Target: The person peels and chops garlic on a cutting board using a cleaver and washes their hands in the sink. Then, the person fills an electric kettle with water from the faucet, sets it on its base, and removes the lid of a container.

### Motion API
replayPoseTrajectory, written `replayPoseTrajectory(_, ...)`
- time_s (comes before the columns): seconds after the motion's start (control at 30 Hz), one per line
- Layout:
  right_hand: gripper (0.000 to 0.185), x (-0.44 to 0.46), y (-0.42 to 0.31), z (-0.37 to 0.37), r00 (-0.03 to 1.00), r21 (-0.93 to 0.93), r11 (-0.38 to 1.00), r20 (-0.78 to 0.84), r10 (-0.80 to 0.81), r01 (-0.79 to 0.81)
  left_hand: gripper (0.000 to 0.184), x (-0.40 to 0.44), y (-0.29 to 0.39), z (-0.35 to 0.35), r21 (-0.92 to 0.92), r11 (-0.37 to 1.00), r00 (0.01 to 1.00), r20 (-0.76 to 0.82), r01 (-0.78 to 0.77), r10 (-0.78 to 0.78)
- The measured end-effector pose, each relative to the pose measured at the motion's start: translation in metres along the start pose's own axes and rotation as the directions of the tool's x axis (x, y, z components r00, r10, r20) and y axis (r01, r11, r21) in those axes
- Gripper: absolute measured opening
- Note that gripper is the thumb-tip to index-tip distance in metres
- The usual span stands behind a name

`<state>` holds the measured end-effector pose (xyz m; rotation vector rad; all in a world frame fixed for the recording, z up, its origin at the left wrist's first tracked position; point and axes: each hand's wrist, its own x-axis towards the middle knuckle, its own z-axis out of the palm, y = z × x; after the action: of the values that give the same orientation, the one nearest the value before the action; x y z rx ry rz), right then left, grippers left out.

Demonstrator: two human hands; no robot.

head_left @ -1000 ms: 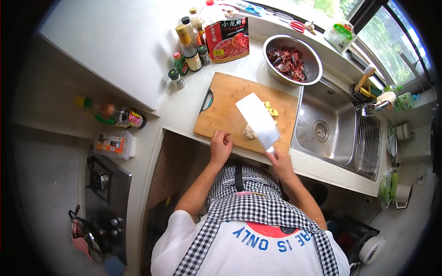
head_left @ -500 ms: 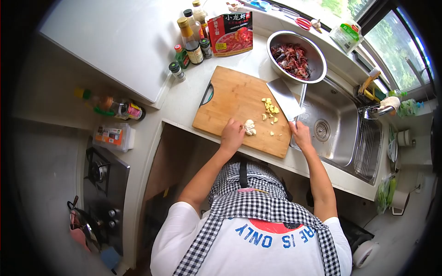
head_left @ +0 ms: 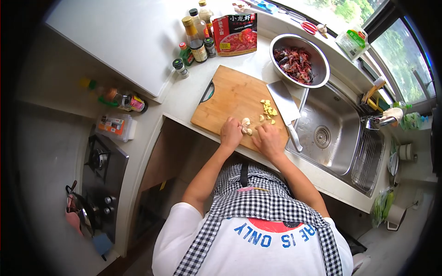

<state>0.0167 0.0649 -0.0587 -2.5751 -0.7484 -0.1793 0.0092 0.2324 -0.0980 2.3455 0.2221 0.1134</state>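
On the wooden cutting board (head_left: 230, 94) lies a small cluster of white garlic cloves (head_left: 246, 122). My left hand (head_left: 231, 133) is closed at the cluster's left side, fingertips against the cloves. Just right of them, my right hand (head_left: 270, 140) rests low over the board with curled fingers; whatever it pinches is hidden. Pale yellow ginger slices (head_left: 268, 109) sit above my right hand. A cleaver (head_left: 283, 101) lies along the board's right edge, its handle toward me and no hand on it.
A steel bowl of crayfish (head_left: 323, 76) stands behind the board, beside the sink (head_left: 338, 110). Sauce bottles (head_left: 198, 48) and a red seasoning packet (head_left: 235, 37) are at the back left. A gas stove (head_left: 103, 170) is to the left.
My right hand has let go of the cleaver, leaving it on the board's right edge, and has moved left toward the garlic. My left hand stays beside the cloves.
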Motion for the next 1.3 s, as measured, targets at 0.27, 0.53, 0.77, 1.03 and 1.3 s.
replayPoseTrajectory(0.27, 0.027, 0.006, 0.008, 0.009, 0.997, 0.021, 1.0, 0.07, 0.019, -0.021, 0.005, 0.003, -0.025, -0.001, -0.556, 0.814, 0.985, 0.126, 0.171, -0.12)
replayPoseTrajectory(0.53, 0.025, 0.034, 0.0, -0.012, 0.823, 0.818, 0.189, 0.475, 0.312, -0.543, 0.002, -0.003, 0.008, -0.024, -0.852, 0.458, 0.967, 0.228, 0.255, -0.115)
replayPoseTrajectory(0.77, 0.022, 0.038, -0.007, -0.021, 0.888, 0.826, 0.33, 0.397, 0.234, -0.456, 0.007, -0.005, 0.025, -0.025, -0.834, 0.525, 0.985, 0.123, 0.17, -0.123)
replayPoseTrajectory(1.03, 0.021, 0.047, 0.004, -0.019, 0.863, 0.861, 0.155, 0.442, 0.243, -0.485, 0.011, -0.006, 0.027, -0.017, -0.82, 0.572, 1.0, -0.03, -0.028, 0.006)
replayPoseTrajectory(1.3, 0.024, 0.049, 0.005, -0.029, 0.868, 0.881, 0.033, 0.457, 0.195, -0.471, 0.006, -0.006, 0.033, -0.024, -0.899, 0.415, 0.987, 0.091, 0.139, -0.133)
